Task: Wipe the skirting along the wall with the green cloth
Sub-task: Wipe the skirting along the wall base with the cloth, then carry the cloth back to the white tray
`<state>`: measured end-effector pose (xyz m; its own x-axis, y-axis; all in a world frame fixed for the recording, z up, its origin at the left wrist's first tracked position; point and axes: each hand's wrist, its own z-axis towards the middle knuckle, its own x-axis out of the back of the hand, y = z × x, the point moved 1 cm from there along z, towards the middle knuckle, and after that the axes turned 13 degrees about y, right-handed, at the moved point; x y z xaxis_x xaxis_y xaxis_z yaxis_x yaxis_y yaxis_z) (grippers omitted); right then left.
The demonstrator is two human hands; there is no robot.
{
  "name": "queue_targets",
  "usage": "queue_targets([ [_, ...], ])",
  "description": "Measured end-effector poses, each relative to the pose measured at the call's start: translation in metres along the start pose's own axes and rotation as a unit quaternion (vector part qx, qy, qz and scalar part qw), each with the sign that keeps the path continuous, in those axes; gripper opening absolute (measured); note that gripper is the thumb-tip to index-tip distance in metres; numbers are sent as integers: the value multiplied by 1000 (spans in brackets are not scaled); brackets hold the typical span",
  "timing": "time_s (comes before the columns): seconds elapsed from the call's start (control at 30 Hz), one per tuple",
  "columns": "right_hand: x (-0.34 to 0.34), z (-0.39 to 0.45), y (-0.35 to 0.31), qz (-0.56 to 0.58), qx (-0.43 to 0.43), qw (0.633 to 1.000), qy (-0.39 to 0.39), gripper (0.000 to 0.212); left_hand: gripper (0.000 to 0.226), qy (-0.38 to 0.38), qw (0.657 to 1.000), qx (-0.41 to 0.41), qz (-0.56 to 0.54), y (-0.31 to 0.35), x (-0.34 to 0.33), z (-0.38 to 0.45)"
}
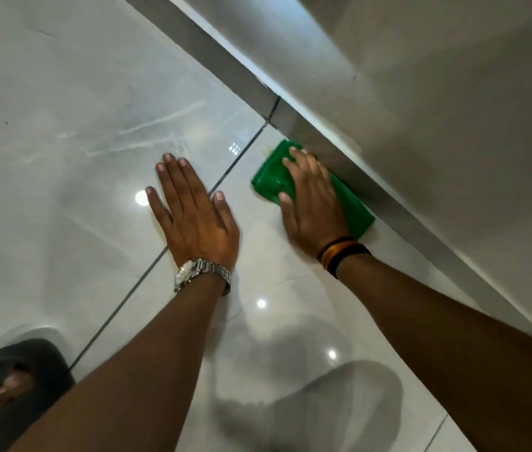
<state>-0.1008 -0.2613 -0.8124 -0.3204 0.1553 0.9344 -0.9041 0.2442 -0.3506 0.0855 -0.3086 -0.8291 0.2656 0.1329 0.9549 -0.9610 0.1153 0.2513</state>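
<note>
A folded green cloth [271,177] lies on the glossy floor tiles, its long edge pressed against the grey skirting [388,203] that runs diagonally from top centre to lower right under the pale wall [437,109]. My right hand [312,203], with dark bands on the wrist, lies flat on top of the cloth and holds it to the skirting; part of the cloth is hidden under it. My left hand [193,210], with a metal watch, rests palm down on the floor tile to the left, fingers spread, holding nothing.
Pale glossy floor tiles [78,125] with dark grout lines fill the left and bottom. A vertical joint in the skirting [273,109] sits just beyond the cloth. A foot in a dark slipper [10,383] is at the bottom left corner.
</note>
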Motion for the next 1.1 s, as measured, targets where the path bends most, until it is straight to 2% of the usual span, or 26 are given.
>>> queue_targets([
  [0.17,56,-121,75,-42,-133,990,-28,60,70,2,1000,-5,-6,1,2,0],
  [0.27,55,-117,78,-45,-121,991,-24,59,70,9,1000,-10,1,1,0,0],
  [0.37,44,-91,76,-23,-53,998,-33,59,69,19,1000,-18,13,0,-2,-2],
  [0.43,47,-104,87,-24,-60,997,-41,60,69,13,1000,-23,10,1,-2,-2],
  [0.6,78,-176,97,-46,-247,968,-17,72,70,0,1000,-21,8,2,0,-1],
  [0.67,77,-172,89,-52,-273,960,-13,76,73,-26,999,-24,-4,-2,2,1],
  [0.77,72,-161,68,-56,-337,940,-7,67,77,-100,990,-54,-77,-17,20,-1],
  [0.9,90,-143,25,-48,-418,904,-76,63,77,-138,979,-122,-87,-46,81,-10],
  [1.0,117,-123,-39,-26,-363,927,-92,58,74,-140,976,-147,-82,-65,138,-11],
  [1.07,139,-109,-91,20,-344,936,-64,59,72,-139,973,-165,-79,-71,176,-5],
  [1.1,157,-100,-119,55,-361,930,-44,60,71,-134,973,-169,-79,-72,200,3],
])
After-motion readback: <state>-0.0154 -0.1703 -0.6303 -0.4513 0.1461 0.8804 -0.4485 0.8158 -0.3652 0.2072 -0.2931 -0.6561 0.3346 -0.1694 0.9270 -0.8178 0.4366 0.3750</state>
